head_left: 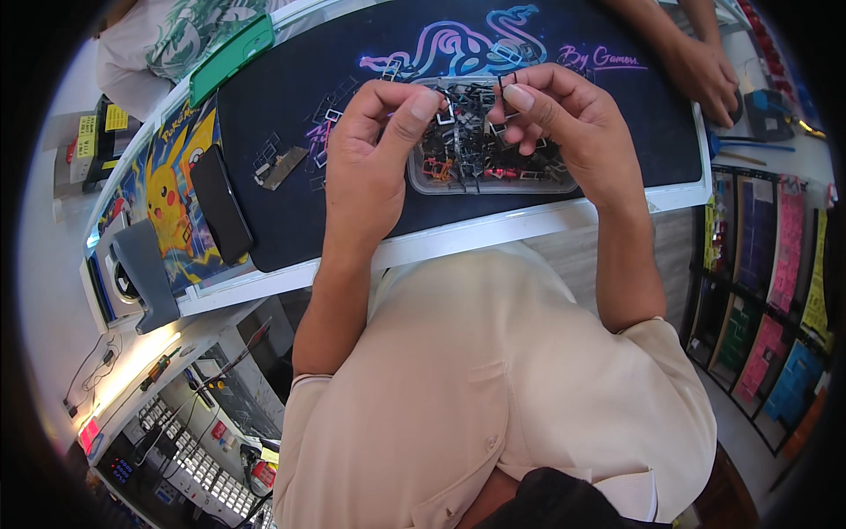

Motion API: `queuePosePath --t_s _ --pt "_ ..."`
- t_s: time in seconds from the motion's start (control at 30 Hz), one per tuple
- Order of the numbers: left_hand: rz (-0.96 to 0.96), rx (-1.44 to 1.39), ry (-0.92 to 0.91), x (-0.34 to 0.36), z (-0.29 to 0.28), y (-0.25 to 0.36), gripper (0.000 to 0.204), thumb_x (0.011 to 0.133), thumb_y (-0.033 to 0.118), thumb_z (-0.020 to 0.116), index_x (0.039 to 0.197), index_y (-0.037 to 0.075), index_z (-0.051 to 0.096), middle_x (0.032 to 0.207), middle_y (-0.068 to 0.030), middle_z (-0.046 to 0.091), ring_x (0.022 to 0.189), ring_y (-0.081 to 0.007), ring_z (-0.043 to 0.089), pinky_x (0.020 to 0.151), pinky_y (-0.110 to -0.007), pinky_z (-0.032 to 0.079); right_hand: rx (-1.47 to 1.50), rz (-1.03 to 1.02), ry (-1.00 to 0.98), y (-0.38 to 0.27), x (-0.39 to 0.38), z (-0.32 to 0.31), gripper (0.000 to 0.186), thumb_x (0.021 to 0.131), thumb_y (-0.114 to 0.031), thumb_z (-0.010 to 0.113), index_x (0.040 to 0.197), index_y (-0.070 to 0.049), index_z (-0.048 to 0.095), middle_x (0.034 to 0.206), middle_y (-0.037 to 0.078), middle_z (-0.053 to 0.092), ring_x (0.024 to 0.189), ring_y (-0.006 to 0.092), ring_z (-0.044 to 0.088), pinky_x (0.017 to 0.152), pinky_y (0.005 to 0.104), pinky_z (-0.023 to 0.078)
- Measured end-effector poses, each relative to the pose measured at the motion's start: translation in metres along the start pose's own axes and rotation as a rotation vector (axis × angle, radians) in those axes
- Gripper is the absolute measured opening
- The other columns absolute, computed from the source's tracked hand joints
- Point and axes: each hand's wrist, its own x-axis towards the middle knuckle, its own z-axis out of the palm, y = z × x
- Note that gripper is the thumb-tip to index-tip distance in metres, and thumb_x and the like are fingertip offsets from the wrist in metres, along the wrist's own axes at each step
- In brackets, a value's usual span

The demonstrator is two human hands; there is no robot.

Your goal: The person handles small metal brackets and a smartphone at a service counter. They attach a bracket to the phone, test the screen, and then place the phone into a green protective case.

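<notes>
My left hand (374, 145) is closed, thumb against forefinger, pinching a small light-edged rectangular frame (447, 112). Opposite it, my right hand (573, 128) grips a small dark rectangular frame (505, 82) between thumb and fingertips. Both hands are raised over a clear plastic container (480, 188) heaped with small black parts (467, 145), some of them red or orange. What exact kind of part the frames are is too small to tell. More little frames lie loose on the black desk mat (317, 229), left of the container and beyond it.
Left on the table are a black smartphone (220, 204), a grey stand (145, 273) and a flat metallic piece (284, 167). A green case (232, 60) lies at the far left edge. Another person's hands (705, 75) rest at the far right, near blue-handled tools (745, 144).
</notes>
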Motion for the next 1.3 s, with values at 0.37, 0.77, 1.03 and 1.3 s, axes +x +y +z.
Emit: queuePosePath --t_s 0.37,0.77,1.03,1.3 --pt "0.117 -0.136 0.11 -0.015 -0.026 0.001 0.019 0.109 0.02 0.068 0.113 0.001 0.068 0.11 -0.0081 0.073 0.105 -0.0148 0.068 0.101 -0.031 0.05 0.213 -0.006 -0.028 0.006 -0.005 0.003 0.026 0.11 -0.02 0.065 0.124 0.002 0.069 0.116 0.017 0.075 0.096 0.0207 0.076 0.087 0.0306 0.063" --pt "0.392 0.939 0.226 -0.043 -0.051 0.004 0.025 0.091 0.022 0.085 0.114 0.013 0.077 0.116 -0.008 0.069 0.12 -0.0284 0.055 0.11 -0.042 0.038 0.568 0.032 -0.11 0.005 -0.003 0.018 0.041 0.11 -0.026 0.066 0.134 0.006 0.069 0.123 0.014 0.074 0.103 0.0201 0.073 0.092 0.0305 0.063" --pt "0.083 0.111 -0.017 -0.024 0.006 0.009 0.019 0.106 0.026 0.069 0.107 0.008 0.069 0.11 -0.0028 0.068 0.106 -0.0199 0.054 0.098 -0.037 0.041 0.252 -0.026 0.013 -0.004 -0.007 0.057 0.035 0.109 -0.028 0.067 0.125 0.002 0.077 0.111 0.008 0.077 0.095 0.0128 0.069 0.086 0.0264 0.057" --pt "-0.207 -1.117 -0.123 -0.055 -0.046 0.039 0.028 0.118 0.026 0.044 0.112 0.005 0.061 0.108 -0.008 0.055 0.102 -0.0225 0.053 0.088 -0.036 0.045 0.023 -0.289 -0.116 -0.02 0.006 0.096 0.032 0.112 -0.026 0.062 0.117 0.002 0.076 0.105 0.005 0.075 0.093 0.012 0.067 0.085 0.0276 0.054"
